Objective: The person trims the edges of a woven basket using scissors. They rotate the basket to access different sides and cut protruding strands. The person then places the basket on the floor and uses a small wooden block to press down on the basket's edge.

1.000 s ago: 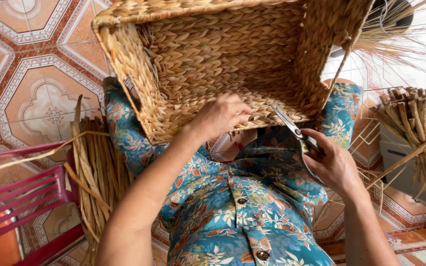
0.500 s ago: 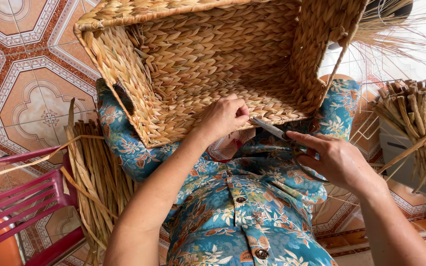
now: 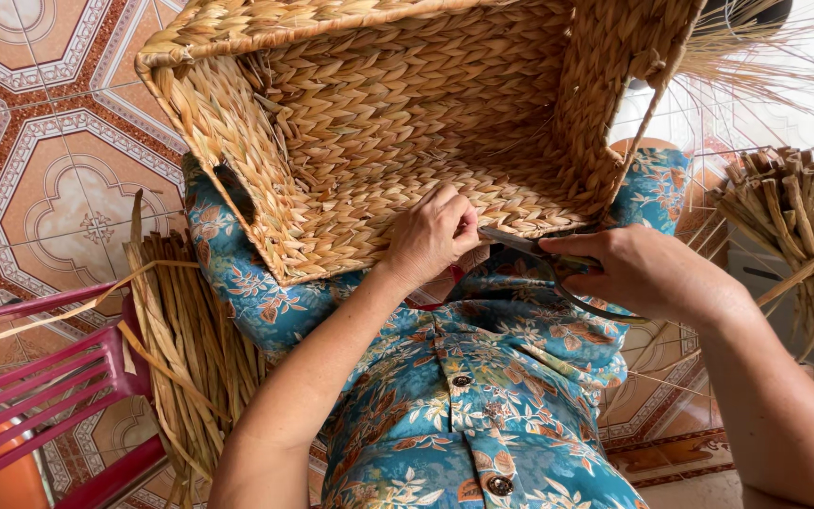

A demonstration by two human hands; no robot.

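A patterned tile floor [image 3: 40, 188] in terracotta and cream fills the upper left of the frame, with a red slatted chair [image 3: 40, 396] at the lower left and loose bundles of dried reed [image 3: 190, 339] lying beside it. Across the upper centre a large woven basket [image 3: 398, 123] rests tipped on the person's lap, its open mouth toward the camera, over a blue floral garment [image 3: 482, 415]. The left hand [image 3: 435, 236] is pinched on the near rim of the weave at centre frame, fingers curled over a strand end. The right hand [image 3: 647, 273], right of centre, is closed around a pair of scissors [image 3: 529, 247] whose blades point at that same spot. The step in hand looks like trimming stray fibre ends off the finished weave; the cut would seem to call for the blades sitting flush to the rim without nicking the plaits. The strand being cut is hidden under the left fingers, and whether the blades are parted cannot be told. A tied bundle of stalks [image 3: 793, 226] stands at the right edge; the far basket wall is cut off by the top of the frame.
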